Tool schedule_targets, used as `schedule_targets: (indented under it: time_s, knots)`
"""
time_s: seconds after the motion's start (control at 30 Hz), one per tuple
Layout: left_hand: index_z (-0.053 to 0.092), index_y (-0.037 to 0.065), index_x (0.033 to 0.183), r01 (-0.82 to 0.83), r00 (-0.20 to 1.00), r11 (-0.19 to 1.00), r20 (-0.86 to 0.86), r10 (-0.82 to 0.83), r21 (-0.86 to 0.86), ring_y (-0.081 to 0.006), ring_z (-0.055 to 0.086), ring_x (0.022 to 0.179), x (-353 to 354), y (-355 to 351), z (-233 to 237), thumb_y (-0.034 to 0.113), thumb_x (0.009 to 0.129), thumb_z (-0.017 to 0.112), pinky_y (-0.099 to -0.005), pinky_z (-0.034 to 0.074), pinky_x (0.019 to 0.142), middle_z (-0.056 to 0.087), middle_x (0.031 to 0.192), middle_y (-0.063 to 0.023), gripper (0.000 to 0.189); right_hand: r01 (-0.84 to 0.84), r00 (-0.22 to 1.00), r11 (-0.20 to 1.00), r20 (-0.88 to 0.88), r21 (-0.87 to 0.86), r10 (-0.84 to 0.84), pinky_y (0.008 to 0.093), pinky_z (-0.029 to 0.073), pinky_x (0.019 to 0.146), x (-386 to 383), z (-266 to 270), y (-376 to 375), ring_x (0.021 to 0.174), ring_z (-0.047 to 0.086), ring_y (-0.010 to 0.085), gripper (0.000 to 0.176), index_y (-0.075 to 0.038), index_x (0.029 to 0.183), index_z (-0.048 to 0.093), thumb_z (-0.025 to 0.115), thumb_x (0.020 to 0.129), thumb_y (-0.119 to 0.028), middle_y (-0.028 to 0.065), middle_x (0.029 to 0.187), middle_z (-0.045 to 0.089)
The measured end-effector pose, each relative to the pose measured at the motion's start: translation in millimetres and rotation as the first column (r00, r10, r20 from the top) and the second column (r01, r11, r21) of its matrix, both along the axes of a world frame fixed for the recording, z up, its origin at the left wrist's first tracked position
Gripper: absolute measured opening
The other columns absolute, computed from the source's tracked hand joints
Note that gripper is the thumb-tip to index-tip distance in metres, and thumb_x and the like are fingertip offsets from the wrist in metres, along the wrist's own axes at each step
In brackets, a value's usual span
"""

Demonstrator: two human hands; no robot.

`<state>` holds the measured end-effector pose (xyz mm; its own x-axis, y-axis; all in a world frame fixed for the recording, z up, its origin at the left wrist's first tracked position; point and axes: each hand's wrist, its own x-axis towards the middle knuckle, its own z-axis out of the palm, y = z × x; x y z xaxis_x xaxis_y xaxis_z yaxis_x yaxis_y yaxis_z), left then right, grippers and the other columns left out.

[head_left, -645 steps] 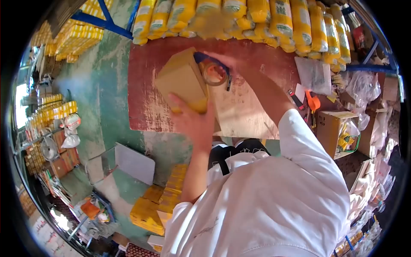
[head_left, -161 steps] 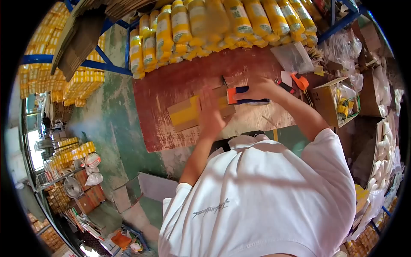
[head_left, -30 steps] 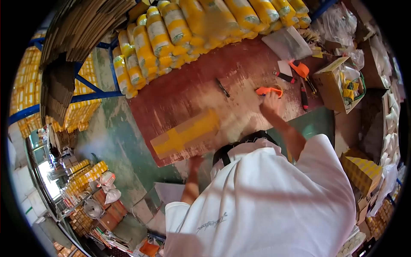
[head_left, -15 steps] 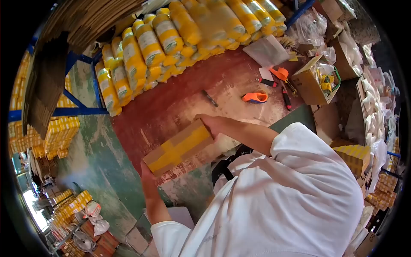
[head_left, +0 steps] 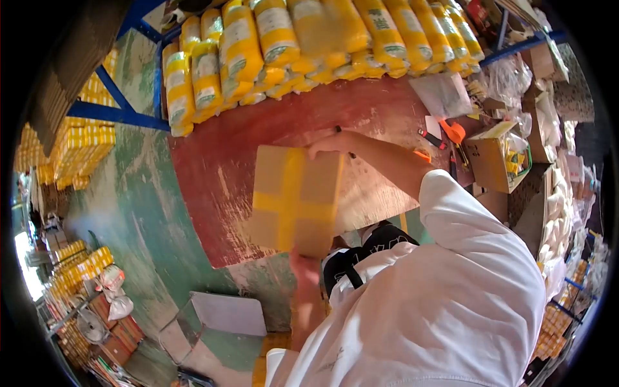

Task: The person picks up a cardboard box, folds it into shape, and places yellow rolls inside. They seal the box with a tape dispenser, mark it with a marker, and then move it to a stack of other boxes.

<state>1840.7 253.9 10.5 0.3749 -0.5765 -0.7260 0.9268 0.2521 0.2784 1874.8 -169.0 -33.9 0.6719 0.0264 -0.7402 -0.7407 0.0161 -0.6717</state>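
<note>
Taped box (head_left: 295, 198) held over red surface (head_left: 213, 187): left grip (head_left: 303, 261) clasps near edge, right grip (head_left: 327, 144) clasps far edge; yellow sacks (head_left: 277, 39) behind.

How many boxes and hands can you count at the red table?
Brown cardboard box crossed with yellow tape: 1
Open brown cardboard box: 1
Left hand and right hand, both holding the taped box: 2
Total: 4
</note>
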Motion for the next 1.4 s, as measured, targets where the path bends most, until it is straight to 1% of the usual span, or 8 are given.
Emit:
schedule_targets:
  time_s: [0.1, 0.23, 0.47, 0.63, 0.8, 0.97, 1.17, 1.4]
  knots:
    - [0.054, 0.009, 0.143, 0.169, 0.934, 0.974, 0.293, -0.206, 0.148, -0.0297, 0.050, 0.135, -55.2, -2.2, -63.0, 0.036, 0.104, 0.051, -0.0504, 0.036, 0.116, 0.057, 0.144, -0.0083, 0.046, -0.162, 0.985, 0.934, 0.004, -0.319, 0.172, 0.0372, 0.050, 0.093, 4.6, -33.1, -14.1, 0.113, 0.063, 0.0255, 0.073, 0.001, 0.131, 0.064, 0.075, 0.079, -0.048, 0.0131, 0.124, 0.068]
    - [0.050, 0.014, 0.143, 0.003, 0.998, 0.990, -0.061, -0.012, -0.138, -0.0245, 0.046, 0.137, -69.1, -20.3, -45.6, 0.031, 0.106, 0.043, -0.0491, 0.034, 0.116, 0.053, 0.145, -0.0052, 0.042, 0.526, 0.789, 0.712, -0.046, -0.466, -0.613, 0.0414, 0.052, 0.091, -21.7, -35.6, -35.4, 0.105, 0.066, 0.0281, 0.067, 0.000, 0.130, 0.064, 0.072, 0.084, -0.049, 0.0175, 0.121, 0.069]
    - [0.047, 0.008, 0.147, 0.216, 0.935, 0.973, -0.270, -0.229, -0.080, -0.0261, 0.045, 0.141, -79.2, -17.6, -44.3, 0.018, 0.104, 0.040, -0.0423, 0.035, 0.118, 0.046, 0.155, -0.0053, 0.045, 0.252, 0.968, 0.624, 0.185, -0.740, -0.170, 0.0453, 0.055, 0.089, -103.9, -125.8, -45.1, 0.101, 0.068, 0.0369, 0.049, -0.002, 0.128, 0.060, 0.069, 0.091, -0.033, 0.0238, 0.112, 0.069]
    - [0.065, 0.007, 0.131, 0.841, 0.482, 0.522, 0.244, -0.842, 0.141, -0.0194, 0.063, 0.119, -54.4, -6.7, -45.4, 0.015, 0.101, 0.056, -0.0321, 0.048, 0.104, 0.066, 0.133, -0.0069, 0.032, 0.218, 0.970, 0.362, 0.162, -0.906, -0.179, 0.0444, 0.058, 0.079, -120.9, -127.1, -21.2, 0.090, 0.068, 0.0430, 0.043, -0.007, 0.131, 0.056, 0.064, 0.093, -0.023, 0.0211, 0.100, 0.069]
    - [0.069, 0.002, 0.105, 0.542, -0.056, 0.449, 0.564, -0.824, 0.710, -0.0216, 0.072, 0.096, -0.3, -50.8, 6.8, 0.014, 0.098, 0.063, -0.0366, 0.056, 0.087, 0.076, 0.098, -0.0121, 0.015, 0.603, 0.795, 0.678, 0.245, -0.420, -0.555, 0.0343, 0.053, 0.074, -149.5, -49.9, -15.9, 0.084, 0.064, 0.0220, 0.035, -0.005, 0.131, 0.053, 0.059, 0.102, -0.024, 0.0080, 0.096, 0.065]
    - [0.062, 0.004, 0.118, 0.365, 0.031, 0.648, 0.687, -0.726, 0.669, -0.0308, 0.071, 0.099, 11.4, -152.1, 90.5, 0.012, 0.090, 0.072, -0.0400, 0.056, 0.089, 0.071, 0.103, -0.0150, 0.031, 0.760, 0.502, 0.567, 0.266, 0.317, -0.823, 0.0250, 0.045, 0.062, -172.2, 117.5, 47.0, 0.069, 0.055, 0.0089, 0.026, -0.005, 0.128, 0.056, 0.058, 0.104, -0.015, -0.0033, 0.085, 0.058]
    - [0.063, 0.007, 0.112, 0.110, -0.742, 0.835, 0.603, -0.292, 0.540, -0.0331, 0.068, 0.095, 22.0, -214.9, 185.1, 0.016, 0.084, 0.077, -0.0420, 0.055, 0.080, 0.068, 0.097, -0.0127, 0.032, 0.479, 0.765, 0.872, 0.440, 0.100, -0.470, 0.0247, 0.044, 0.063, -196.7, 209.2, 87.3, 0.073, 0.053, 0.0065, 0.029, -0.006, 0.127, 0.058, 0.063, 0.100, -0.015, -0.0023, 0.088, 0.061]
    - [0.061, 0.006, 0.096, 0.268, -0.753, 0.640, 0.571, -0.327, 0.720, -0.0369, 0.064, 0.087, 42.6, -184.2, 172.8, 0.018, 0.084, 0.075, -0.0460, 0.052, 0.074, 0.066, 0.091, -0.0135, 0.022, 0.618, 0.593, 0.679, 0.333, 0.396, -0.733, 0.0238, 0.040, 0.060, -188.7, 236.5, 121.2, 0.069, 0.051, 0.0065, 0.014, -0.009, 0.112, 0.060, 0.063, 0.100, -0.015, -0.0020, 0.080, 0.059]
